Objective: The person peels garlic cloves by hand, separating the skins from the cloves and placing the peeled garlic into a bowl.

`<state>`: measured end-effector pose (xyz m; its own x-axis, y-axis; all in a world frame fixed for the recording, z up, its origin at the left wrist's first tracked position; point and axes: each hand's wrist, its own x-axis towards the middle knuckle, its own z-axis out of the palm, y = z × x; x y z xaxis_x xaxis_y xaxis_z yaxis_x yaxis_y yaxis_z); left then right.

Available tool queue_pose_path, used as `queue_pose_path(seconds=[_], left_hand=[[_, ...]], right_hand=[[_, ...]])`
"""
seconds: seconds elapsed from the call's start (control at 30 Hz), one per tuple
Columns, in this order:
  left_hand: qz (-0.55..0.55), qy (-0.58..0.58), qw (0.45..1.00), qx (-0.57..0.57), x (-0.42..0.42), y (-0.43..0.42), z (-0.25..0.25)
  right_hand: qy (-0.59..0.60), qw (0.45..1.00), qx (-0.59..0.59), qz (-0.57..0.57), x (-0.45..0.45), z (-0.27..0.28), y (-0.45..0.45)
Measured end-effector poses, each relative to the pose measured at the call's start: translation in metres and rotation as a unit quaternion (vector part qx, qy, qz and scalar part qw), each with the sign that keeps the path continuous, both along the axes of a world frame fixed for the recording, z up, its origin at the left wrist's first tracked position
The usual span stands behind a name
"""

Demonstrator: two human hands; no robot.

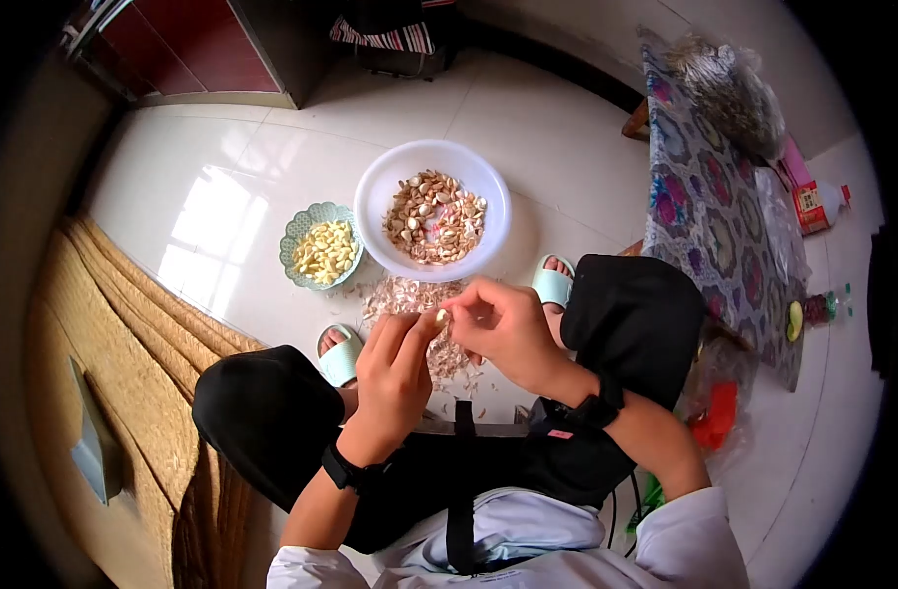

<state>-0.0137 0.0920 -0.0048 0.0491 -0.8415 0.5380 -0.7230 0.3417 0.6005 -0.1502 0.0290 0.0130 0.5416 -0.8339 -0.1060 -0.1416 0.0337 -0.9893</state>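
Observation:
Between my two hands, in front of my knees, is a small pale garlic clove (441, 317). My left hand (394, 365) pinches it between thumb and fingertips. The fingers of my right hand (506, 332) are closed against the clove from the other side; any bit of skin between them is too small to make out. Beyond my hands a white basin (367, 218) holds unpeeled garlic cloves (437, 187). To its left, a pale green lattice basket (290, 236) contains peeled cloves (325, 252). Loose garlic skins (402, 294) lie scattered on the floor below my hands.
My slippered feet (555, 285) flank the skins. At left lean folded woven mats (125, 363). On the right stands a low table with a patterned cloth (709, 196), with a bagged bundle (729, 93) on it. A plastic bottle (830, 306) lies beyond, and a dark cabinet (189, 49) stands behind.

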Motion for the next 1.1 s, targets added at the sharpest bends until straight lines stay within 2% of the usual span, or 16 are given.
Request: queue_pose_path(seconds=[0.03,0.1,0.13,0.17,0.27,0.3,0.4,0.43,0.53,0.57,0.7,0.83,0.93,0.97,1.07,1.1], left_hand=[[-0.002,0.015,1.0,0.007,0.0,0.0,0.002],[-0.017,0.208,0.972,0.11,0.001,0.002,0.005],[-0.024,0.301,0.94,0.16,0.001,0.003,0.005],[-0.021,0.424,0.88,0.213,0.001,0.003,0.003],[-0.017,0.639,0.735,0.227,0.003,-0.001,0.006],[-0.014,0.667,0.718,0.2,0.005,-0.002,0.004],[-0.008,0.689,0.716,0.114,0.019,-0.006,0.0],[0.028,0.671,0.73,0.127,0.021,-0.006,0.004],[0.059,0.551,0.82,0.144,0.019,-0.001,0.009],[0.066,0.497,0.853,0.145,0.018,0.001,0.01],[0.043,0.305,0.948,0.082,0.016,0.006,-0.001],[0.019,0.191,0.979,0.07,0.006,0.01,0.004],[0.01,0.3,0.946,0.121,0.009,0.012,0.006],[0.014,0.413,0.895,0.166,0.01,0.013,0.007],[0.04,0.664,0.722,0.191,0.013,0.009,0.012],[0.012,0.692,0.702,0.17,0.019,0.009,0.003]], right_hand=[[-0.017,0.999,0.032,-0.013,0.001,0.001,0.001],[-0.053,0.993,0.094,-0.041,0.002,0.004,0.003],[-0.083,0.988,0.124,-0.04,0.002,0.003,0.004],[-0.113,0.981,0.154,-0.038,0.001,0.002,0.005],[-0.156,0.971,0.177,-0.049,0.003,0.001,0.009],[-0.163,0.969,0.176,-0.055,0.003,0.002,0.011],[-0.123,0.984,0.119,-0.049,0.001,0.003,0.011],[-0.059,0.997,0.055,-0.006,0.0,0.007,0.009],[0.017,0.978,-0.163,0.131,-0.002,0.006,0.001],[0.072,0.976,-0.139,0.152,-0.004,0.012,0.0],[0.027,0.986,-0.166,0.011,0.002,0.018,0.001],[0.056,0.969,-0.239,0.024,0.0,0.01,0.001],[0.035,0.972,-0.233,0.022,0.002,0.015,0.003],[0.024,0.97,-0.24,0.022,0.004,0.016,0.004],[0.036,0.951,-0.303,0.051,0.006,0.012,0.008],[0.034,0.944,-0.323,0.053,0.007,0.006,0.009]])
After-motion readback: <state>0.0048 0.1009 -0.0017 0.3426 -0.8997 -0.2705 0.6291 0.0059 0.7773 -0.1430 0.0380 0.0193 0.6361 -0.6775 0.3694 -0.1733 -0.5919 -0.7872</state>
